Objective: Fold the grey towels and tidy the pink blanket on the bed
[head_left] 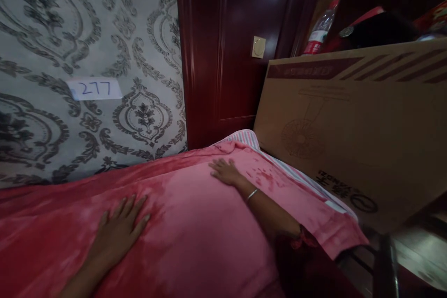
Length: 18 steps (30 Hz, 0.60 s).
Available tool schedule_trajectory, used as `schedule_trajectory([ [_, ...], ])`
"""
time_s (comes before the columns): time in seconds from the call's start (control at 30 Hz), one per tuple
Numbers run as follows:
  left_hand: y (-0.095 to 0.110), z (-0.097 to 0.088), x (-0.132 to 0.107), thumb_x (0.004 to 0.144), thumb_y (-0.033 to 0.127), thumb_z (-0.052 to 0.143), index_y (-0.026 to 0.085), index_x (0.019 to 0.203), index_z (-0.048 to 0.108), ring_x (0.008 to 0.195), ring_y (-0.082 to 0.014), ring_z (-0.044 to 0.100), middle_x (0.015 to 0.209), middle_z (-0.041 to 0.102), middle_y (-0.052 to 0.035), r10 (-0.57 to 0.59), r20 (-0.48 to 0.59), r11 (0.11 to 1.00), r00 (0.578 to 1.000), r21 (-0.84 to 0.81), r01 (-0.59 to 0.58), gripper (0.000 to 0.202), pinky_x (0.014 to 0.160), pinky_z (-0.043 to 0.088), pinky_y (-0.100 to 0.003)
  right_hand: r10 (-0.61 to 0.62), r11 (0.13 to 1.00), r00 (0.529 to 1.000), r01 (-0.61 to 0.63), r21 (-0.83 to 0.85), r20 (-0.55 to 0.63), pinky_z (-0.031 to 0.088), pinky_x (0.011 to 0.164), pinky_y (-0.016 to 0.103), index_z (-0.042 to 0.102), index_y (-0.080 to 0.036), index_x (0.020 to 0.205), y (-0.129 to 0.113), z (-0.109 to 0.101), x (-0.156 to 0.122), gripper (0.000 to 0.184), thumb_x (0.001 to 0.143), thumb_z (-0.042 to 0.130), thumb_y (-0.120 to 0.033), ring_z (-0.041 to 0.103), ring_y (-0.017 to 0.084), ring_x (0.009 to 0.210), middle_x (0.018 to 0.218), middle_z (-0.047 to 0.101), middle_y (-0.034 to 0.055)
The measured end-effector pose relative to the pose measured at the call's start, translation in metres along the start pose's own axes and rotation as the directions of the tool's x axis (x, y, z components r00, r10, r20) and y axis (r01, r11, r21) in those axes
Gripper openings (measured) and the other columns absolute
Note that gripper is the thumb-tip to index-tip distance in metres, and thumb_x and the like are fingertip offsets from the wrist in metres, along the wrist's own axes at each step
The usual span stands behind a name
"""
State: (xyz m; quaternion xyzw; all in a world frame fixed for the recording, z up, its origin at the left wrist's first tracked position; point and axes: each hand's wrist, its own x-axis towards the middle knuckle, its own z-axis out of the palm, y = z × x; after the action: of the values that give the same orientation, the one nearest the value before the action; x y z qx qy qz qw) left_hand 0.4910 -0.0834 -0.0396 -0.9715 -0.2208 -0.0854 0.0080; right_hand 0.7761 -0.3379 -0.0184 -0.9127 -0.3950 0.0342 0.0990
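Note:
A pink and red plush blanket (202, 214) is spread over what looks like a bed. My left hand (120, 226) lies flat on its red part at the lower left, fingers spread. Further off, near the middle, my right hand (225, 171) rests on the pink part with its fingers apart and a silvery bangle on the wrist. Neither hand grips anything. Beneath the blanket, a striped pink and grey cloth (244, 138) shows at the far corner and along the right edge.
Patterned wallpaper (143, 116) with a paper label (96, 89) reading "277" stands behind. Beside it is a dark red wooden panel (216, 56). A large cardboard box (349, 125) borders the right side, with a plastic bottle (319, 30) behind its top edge. A dark metal frame (384, 260) shows at lower right.

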Motion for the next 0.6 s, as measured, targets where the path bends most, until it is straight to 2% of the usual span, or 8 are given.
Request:
schedule_trajectory([
  [0.1,-0.006,0.009,-0.001,0.092,0.050,0.031,0.024,0.154,0.039,0.152,-0.0355,0.024,0.163,0.031,-0.0088,0.019,-0.016,1.000,1.000,-0.005,-0.020,0.067,0.118,0.023,-0.063,0.205,0.978,0.979,-0.205,-0.039,-0.018,0.003,0.121,0.059,0.031,-0.033,0.158,0.069,-0.015,0.004,0.059,0.102,0.027,-0.052,0.012,0.028,0.154,0.166,0.021,-0.0004],
  [0.17,-0.009,0.010,-0.001,0.092,0.051,0.032,0.024,0.153,0.041,0.151,-0.0365,0.026,0.163,0.033,-0.0090,0.017,-0.015,1.000,1.000,-0.003,-0.017,0.068,0.117,0.024,-0.063,0.313,0.948,0.949,-0.315,-0.045,-0.043,0.008,0.120,0.061,0.030,-0.033,0.158,0.108,-0.021,0.003,0.057,0.103,0.026,-0.050,0.011,0.028,0.154,0.167,0.020,0.0003],
  [0.27,-0.011,0.010,0.000,0.091,0.052,0.032,0.026,0.152,0.043,0.151,-0.0357,0.027,0.162,0.033,-0.0075,0.021,-0.008,1.000,1.000,0.000,-0.021,0.067,0.117,0.025,-0.063,0.433,0.900,0.899,-0.436,-0.032,-0.072,0.019,0.118,0.063,0.027,-0.034,0.159,0.143,-0.019,0.000,0.058,0.103,0.022,-0.050,0.015,0.030,0.153,0.167,0.019,0.0006],
  [0.33,-0.011,0.010,0.000,0.091,0.052,0.032,0.027,0.153,0.042,0.151,-0.0344,0.026,0.163,0.032,-0.0061,0.021,0.001,1.000,1.000,0.002,-0.021,0.068,0.118,0.025,-0.063,0.471,0.880,0.878,-0.474,-0.019,-0.080,0.023,0.117,0.063,0.026,-0.034,0.159,0.153,-0.015,-0.001,0.059,0.103,0.019,-0.052,0.018,0.031,0.152,0.167,0.020,0.0002],
  [0.43,-0.010,0.011,0.000,0.091,0.053,0.033,0.027,0.154,0.040,0.152,-0.0338,0.025,0.164,0.030,-0.0060,0.011,0.005,1.000,1.000,0.015,-0.011,0.068,0.118,0.024,-0.062,0.484,0.874,0.871,-0.486,-0.011,-0.089,0.022,0.118,0.061,0.025,-0.034,0.159,0.154,-0.011,0.001,0.060,0.103,0.017,-0.054,0.018,0.030,0.152,0.167,0.020,-0.0020],
  [0.6,-0.004,0.006,0.000,0.092,0.051,0.032,0.025,0.155,0.038,0.151,-0.0344,0.025,0.164,0.030,-0.0064,0.004,0.015,0.998,1.000,0.061,-0.005,0.068,0.118,0.024,-0.060,0.508,0.859,0.857,-0.511,-0.018,-0.087,0.018,0.116,0.067,0.034,-0.035,0.156,0.148,-0.021,0.000,0.056,0.102,0.028,-0.050,0.024,0.033,0.150,0.165,0.028,0.0010],
])
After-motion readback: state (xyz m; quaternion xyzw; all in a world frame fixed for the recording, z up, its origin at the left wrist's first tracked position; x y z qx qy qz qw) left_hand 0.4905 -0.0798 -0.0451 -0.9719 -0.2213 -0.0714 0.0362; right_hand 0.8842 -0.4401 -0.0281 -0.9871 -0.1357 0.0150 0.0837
